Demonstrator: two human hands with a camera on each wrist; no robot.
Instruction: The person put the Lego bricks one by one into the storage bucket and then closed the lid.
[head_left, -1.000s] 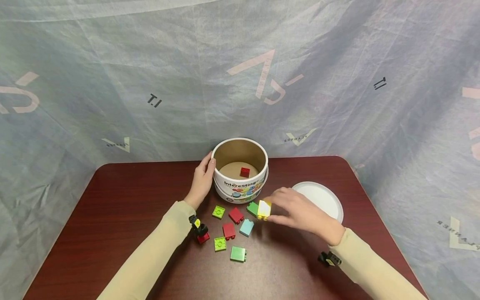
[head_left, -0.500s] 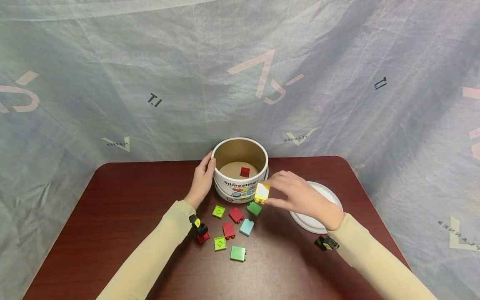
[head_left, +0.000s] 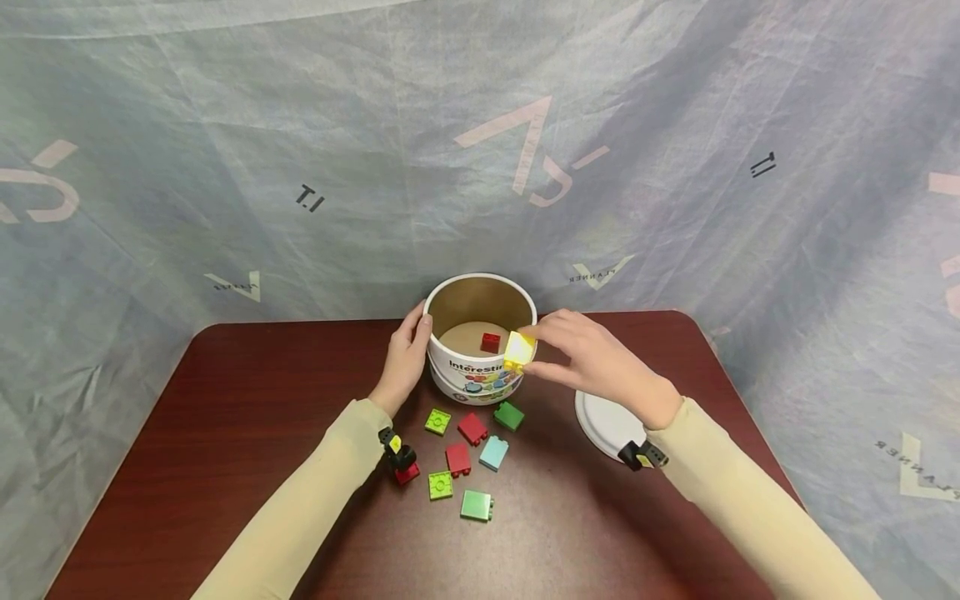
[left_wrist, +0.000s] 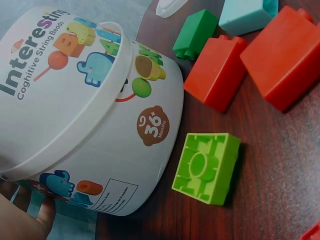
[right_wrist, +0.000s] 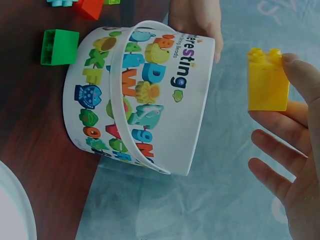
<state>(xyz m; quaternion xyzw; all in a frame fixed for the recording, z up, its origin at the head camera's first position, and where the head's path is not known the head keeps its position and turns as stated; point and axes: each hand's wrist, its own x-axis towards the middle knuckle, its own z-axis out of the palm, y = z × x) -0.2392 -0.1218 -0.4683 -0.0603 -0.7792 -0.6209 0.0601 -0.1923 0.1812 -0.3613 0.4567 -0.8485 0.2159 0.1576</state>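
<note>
My right hand (head_left: pixel 592 358) pinches a yellow building brick (right_wrist: pixel 268 82) between thumb and fingers, up off the table. In the head view the brick overlaps the front right rim of a white printed bucket (head_left: pixel 480 379). The bucket stands upright without a lid, its handle hanging down in front. Inside, a red brick (head_left: pixel 491 342) lies on the bottom. My left hand (head_left: pixel 405 358) grips the bucket's left side, thumb at the rim and fingers round the outer wall; in the left wrist view only part of that hand shows at the lower left.
In front of the bucket several bricks lie on the dark red table (head_left: pixel 285 400): lime green bricks (left_wrist: pixel 207 167), red bricks (left_wrist: pixel 217 72), green bricks (head_left: pixel 476 506) and a light blue brick (head_left: pixel 493 453). A white round lid (head_left: pixel 603 421) lies under the right forearm. Grey cloth (head_left: pixel 375 167) hangs behind.
My right hand has lifted the yellow brick from beside the green brick up to the bucket's front right rim. The left hand and bucket have stayed in place.
</note>
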